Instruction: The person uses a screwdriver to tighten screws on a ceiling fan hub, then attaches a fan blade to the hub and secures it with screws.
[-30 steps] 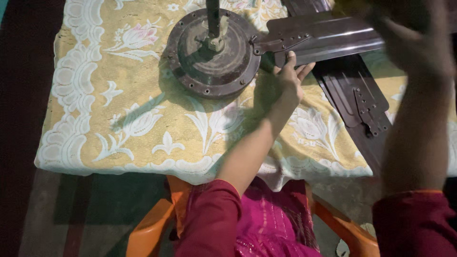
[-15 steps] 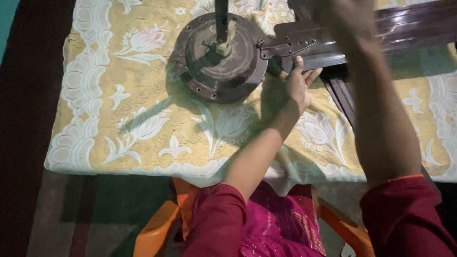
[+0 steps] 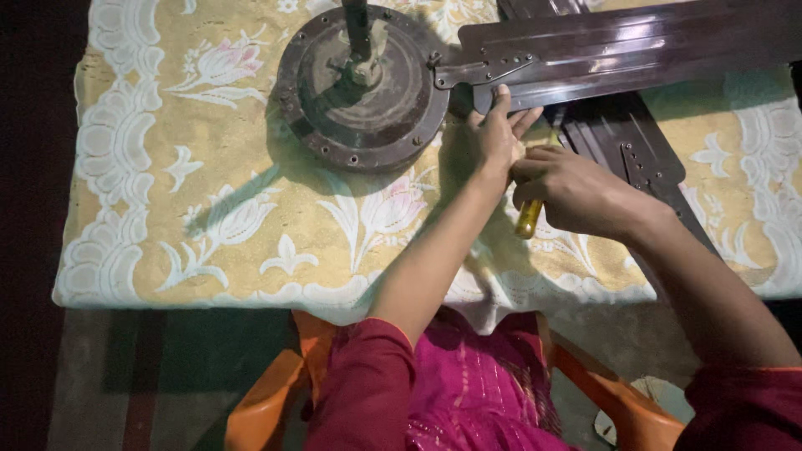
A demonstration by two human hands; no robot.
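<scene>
Left hand [image 3: 494, 138] presses flat, fingers spread, on the fan blade [image 3: 618, 50] near its bracket. Right hand [image 3: 576, 194] grips a yellow-handled screwdriver [image 3: 528, 219] — best kept square to the screw.

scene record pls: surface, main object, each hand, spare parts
surface: table with yellow floral cloth
main object: brown ceiling fan motor, one fan blade bracketed to its rim
left hand: fingers on the blade's near edge beside the bracket
right hand: closed around a yellow-handled tool, tip hidden
spare parts: loose blade lying under the attached one
seat: orange plastic chair
</scene>
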